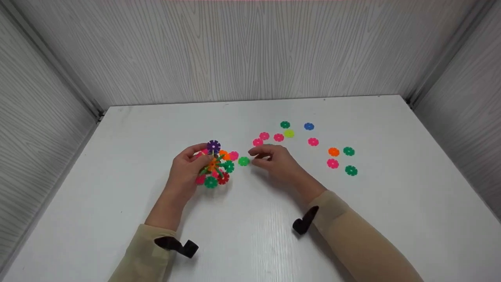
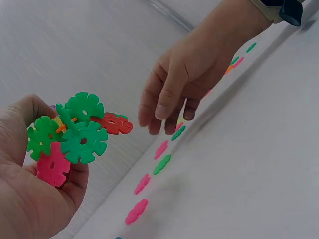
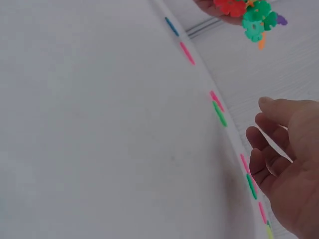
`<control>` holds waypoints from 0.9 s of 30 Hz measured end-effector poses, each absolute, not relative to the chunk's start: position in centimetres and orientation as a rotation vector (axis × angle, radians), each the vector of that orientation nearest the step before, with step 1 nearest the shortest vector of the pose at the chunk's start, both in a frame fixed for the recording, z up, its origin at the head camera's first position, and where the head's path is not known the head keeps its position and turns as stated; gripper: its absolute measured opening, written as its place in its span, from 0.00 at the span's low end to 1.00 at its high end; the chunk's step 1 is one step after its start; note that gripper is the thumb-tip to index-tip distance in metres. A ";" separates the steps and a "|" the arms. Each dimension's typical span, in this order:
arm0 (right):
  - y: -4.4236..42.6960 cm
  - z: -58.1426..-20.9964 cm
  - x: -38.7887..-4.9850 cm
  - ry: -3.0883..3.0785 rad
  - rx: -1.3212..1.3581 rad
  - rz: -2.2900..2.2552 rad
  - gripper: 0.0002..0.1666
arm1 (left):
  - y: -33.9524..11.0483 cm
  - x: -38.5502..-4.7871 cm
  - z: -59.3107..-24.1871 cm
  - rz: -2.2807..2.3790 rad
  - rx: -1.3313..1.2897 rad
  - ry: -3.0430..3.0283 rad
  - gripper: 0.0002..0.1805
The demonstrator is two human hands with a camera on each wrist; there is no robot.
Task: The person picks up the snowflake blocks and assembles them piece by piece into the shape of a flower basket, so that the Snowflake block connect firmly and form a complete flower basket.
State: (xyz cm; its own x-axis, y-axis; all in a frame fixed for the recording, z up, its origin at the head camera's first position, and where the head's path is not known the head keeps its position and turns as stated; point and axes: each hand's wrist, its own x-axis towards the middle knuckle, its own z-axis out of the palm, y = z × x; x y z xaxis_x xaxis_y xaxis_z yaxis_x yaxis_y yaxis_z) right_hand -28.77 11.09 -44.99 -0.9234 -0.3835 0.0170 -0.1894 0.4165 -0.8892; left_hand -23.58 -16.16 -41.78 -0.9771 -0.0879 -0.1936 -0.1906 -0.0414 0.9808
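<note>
My left hand [image 1: 183,172] grips a ball-like cluster of interlocking plastic flower discs [image 1: 212,166]. The cluster has green, red, orange, pink and purple discs slotted together at angles, and the fingers hide its far side. To its right, my right hand [image 1: 280,161] hovers over the table with fingers loosely bent. Nothing shows between its fingers in the right wrist view, where the hand [image 3: 294,154] stands apart from the cluster [image 3: 255,21]. A light green disc [image 1: 243,161] lies on the table just left of the right fingertips, beside a pink disc [image 1: 233,155].
Loose flower discs lie flat beyond and right of the right hand, among them a blue disc [image 1: 309,126], a yellow disc [image 1: 289,133], an orange disc [image 1: 334,151] and several pink and green ones. Panelled walls [image 1: 250,51] enclose the white table [image 1: 242,235] at back and sides.
</note>
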 end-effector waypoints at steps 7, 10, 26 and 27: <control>9.0 -45.7 -30.1 2.487 -0.462 -1.444 0.26 | -16.8 -23.8 -41.4 2.248 -0.357 2.095 0.24; 8.5 -45.9 -30.4 2.526 -0.476 -1.376 0.27 | -16.9 -23.7 -41.4 2.245 -0.368 2.094 0.24; 11.4 -45.7 -28.2 2.597 -0.623 -1.199 0.15 | -14.9 -22.8 -41.8 2.182 -0.161 2.023 0.31; 11.8 -45.8 -27.9 2.594 -0.630 -1.222 0.14 | -14.6 -22.7 -41.9 2.170 -0.148 2.022 0.32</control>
